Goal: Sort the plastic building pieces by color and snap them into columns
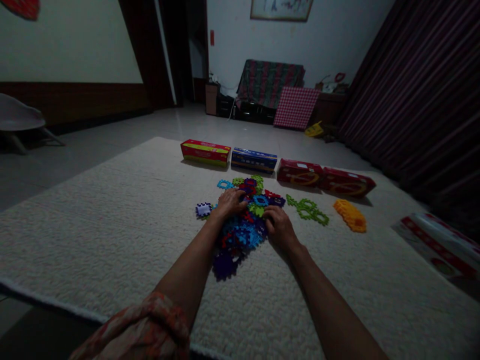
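A mixed pile of toothed plastic pieces (243, 235), blue, purple, red and green, lies on the cream mat. My left hand (229, 202) rests on the pile's left side, fingers curled over the pieces. At the pile's right edge is my right hand (278, 225), its fingers bent beside a green piece (257, 209); whether either hand grips a piece is too dark to tell. Green pieces (308, 209) are spread to the right, and orange pieces (350, 215) form an overlapping row beyond them. A purple-edged white piece (203, 209) lies left of my left hand.
Along the far side of the mat (112, 215) stand a red and yellow box (206, 153), a blue box (254, 160) and two dark red boxes (300, 173). A red and white package (438, 245) lies at the right. A pale chair (20, 115) is at far left.
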{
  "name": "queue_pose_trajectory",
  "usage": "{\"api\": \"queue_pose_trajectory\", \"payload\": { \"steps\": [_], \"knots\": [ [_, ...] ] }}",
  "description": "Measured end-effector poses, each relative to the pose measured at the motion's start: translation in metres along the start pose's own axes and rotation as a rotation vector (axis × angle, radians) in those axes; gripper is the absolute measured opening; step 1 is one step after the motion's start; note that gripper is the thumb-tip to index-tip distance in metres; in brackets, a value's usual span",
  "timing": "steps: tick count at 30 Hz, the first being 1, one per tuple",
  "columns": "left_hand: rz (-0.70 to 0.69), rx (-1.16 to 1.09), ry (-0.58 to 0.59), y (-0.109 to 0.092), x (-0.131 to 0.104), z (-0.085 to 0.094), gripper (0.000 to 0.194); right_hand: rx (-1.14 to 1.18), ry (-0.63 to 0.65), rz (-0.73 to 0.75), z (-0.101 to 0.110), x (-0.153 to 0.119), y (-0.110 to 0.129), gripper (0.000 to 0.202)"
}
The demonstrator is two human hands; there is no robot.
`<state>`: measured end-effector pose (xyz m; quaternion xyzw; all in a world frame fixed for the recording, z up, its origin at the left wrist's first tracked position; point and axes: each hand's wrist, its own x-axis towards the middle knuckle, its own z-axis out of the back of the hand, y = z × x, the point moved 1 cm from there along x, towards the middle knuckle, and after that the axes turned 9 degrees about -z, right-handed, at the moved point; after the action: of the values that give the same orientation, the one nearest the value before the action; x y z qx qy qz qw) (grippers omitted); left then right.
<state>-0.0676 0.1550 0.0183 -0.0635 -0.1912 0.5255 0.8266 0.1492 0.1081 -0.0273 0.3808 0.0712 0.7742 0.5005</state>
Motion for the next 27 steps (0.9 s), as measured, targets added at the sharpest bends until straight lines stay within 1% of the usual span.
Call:
{"api": "queue_pose_trajectory", "payload": {
  "steps": [2, 5, 8, 10, 13, 15, 18, 22, 25, 27],
  "knots": [
    [0.000, 0.017, -0.009, -0.003, 0.000, 0.002, 0.041, 0.015, -0.001, -0.016, 0.002, 0.000, 0.001, 0.017],
    [-0.053, 0.041, -0.007, -0.011, 0.000, 0.005, 0.034, 0.072, -0.007, -0.023, 0.007, 0.001, 0.007, 0.017],
    [-0.090, 0.064, 0.031, -0.018, -0.001, 0.004, 0.031, 0.162, -0.066, -0.050, 0.011, 0.002, 0.013, 0.018],
    [-0.083, 0.091, 0.045, -0.021, -0.001, 0.000, 0.032, 0.207, -0.107, -0.106, 0.012, 0.003, 0.015, 0.020],
    [-0.077, 0.119, 0.037, -0.026, -0.002, -0.006, 0.033, 0.256, -0.165, -0.237, 0.012, 0.006, 0.010, 0.024],
    [-0.080, 0.123, 0.031, -0.028, -0.003, -0.009, 0.033, 0.272, -0.237, -0.346, 0.013, 0.009, 0.000, 0.027],
    [-0.081, 0.130, 0.030, -0.031, -0.003, -0.010, 0.033, 0.232, -0.385, -0.494, 0.022, 0.011, -0.023, 0.037],
    [-0.075, 0.131, 0.019, -0.031, -0.002, -0.010, 0.031, 0.071, -0.579, -0.584, 0.044, 0.007, -0.061, 0.042],
    [-0.072, 0.127, 0.022, -0.031, -0.001, -0.011, 0.031, -0.061, -0.590, -0.641, 0.057, -0.001, -0.081, 0.042],
    [-0.066, 0.133, 0.030, -0.031, -0.001, -0.011, 0.032, -0.132, -0.609, -0.655, 0.061, -0.004, -0.086, 0.042]
  ]
}}
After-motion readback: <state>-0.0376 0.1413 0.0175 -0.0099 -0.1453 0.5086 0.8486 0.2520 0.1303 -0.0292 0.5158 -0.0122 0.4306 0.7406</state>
